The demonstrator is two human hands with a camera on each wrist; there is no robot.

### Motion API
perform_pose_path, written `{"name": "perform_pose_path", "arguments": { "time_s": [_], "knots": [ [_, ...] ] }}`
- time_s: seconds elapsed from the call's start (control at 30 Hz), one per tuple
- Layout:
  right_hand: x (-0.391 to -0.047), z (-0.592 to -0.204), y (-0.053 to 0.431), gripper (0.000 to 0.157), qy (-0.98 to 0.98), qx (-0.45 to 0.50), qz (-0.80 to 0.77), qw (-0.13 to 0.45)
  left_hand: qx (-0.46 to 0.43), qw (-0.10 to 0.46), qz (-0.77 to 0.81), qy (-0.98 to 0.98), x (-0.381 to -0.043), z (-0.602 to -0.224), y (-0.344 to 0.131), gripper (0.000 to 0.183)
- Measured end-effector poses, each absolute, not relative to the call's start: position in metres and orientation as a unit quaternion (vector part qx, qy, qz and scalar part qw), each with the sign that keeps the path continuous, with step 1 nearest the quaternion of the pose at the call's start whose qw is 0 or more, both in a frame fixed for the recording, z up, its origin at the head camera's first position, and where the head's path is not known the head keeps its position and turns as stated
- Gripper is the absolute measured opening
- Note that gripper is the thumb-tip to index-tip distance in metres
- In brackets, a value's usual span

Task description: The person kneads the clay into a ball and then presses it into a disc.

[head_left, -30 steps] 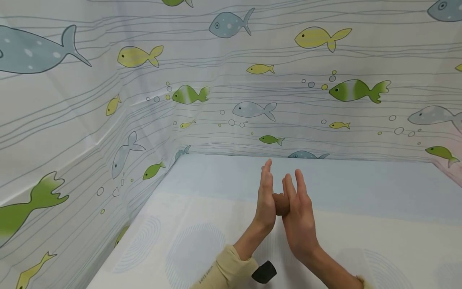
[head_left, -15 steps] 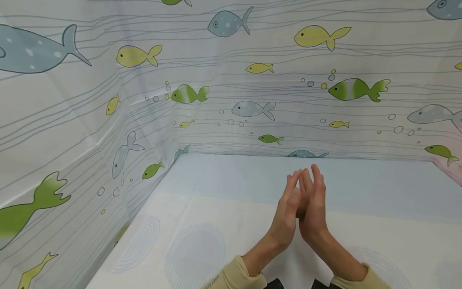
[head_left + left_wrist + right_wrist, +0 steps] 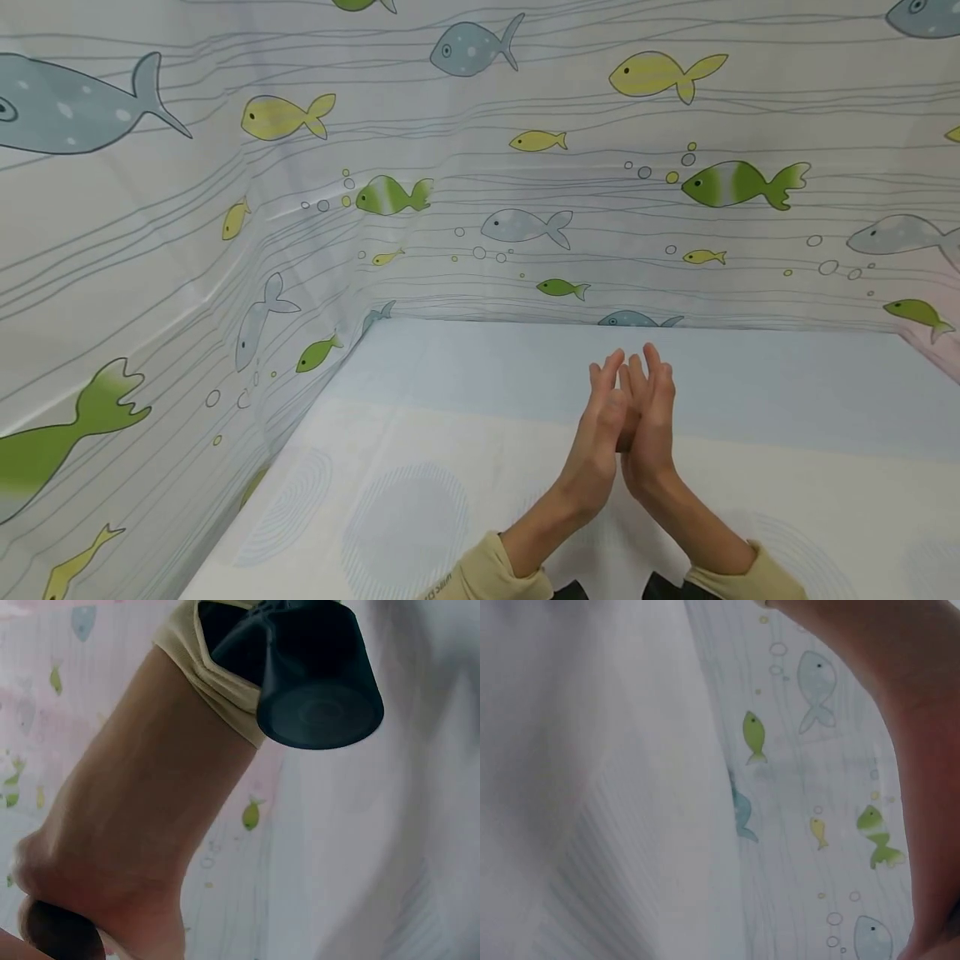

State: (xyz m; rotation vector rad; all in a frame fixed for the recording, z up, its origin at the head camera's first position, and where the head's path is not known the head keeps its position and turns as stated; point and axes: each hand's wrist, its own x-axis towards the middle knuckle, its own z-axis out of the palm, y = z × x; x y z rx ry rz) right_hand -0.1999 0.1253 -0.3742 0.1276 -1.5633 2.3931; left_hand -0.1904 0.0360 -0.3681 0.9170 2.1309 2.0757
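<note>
Between the two raised palms sits a brown lump of clay (image 3: 624, 438), mostly covered by the hands in the head view. My left hand (image 3: 598, 442) presses one side of it with fingers mainly straight and pointing up and away. On the other side, my right hand (image 3: 651, 429) lies against the lump with its fingers also extended. The fingertips of both hands lean close together. In the left wrist view the lump (image 3: 64, 930) looks dark and rounded at the lower left, below a bare forearm. A forearm fills the right side of the right wrist view, where the lump cannot be made out.
A white and pale blue covered table (image 3: 465, 367) spreads under the hands. Fish-printed sheeting (image 3: 480, 175) rises behind it and along the left. A black device (image 3: 322, 690) is strapped at a tan sleeve (image 3: 217, 690).
Both hands have shifted right from a second ago and closed in around the clay, hiding most of it. Over the last half second they have barely moved.
</note>
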Motion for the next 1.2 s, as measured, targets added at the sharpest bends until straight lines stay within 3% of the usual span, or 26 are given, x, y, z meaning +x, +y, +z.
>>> {"name": "perform_pose_path", "arguments": {
  "time_s": [0.83,1.2],
  "knots": [
    [-0.188,-0.371,0.112,0.066,-0.528,0.053,0.841,0.102,0.251,-0.025,0.694,0.675,-0.189,-0.369,0.033,0.060],
    [-0.164,-0.371,0.086,0.055,-0.560,0.195,0.799,0.102,0.193,-0.086,0.752,0.624,-0.220,-0.366,0.012,0.064]
  ]
}}
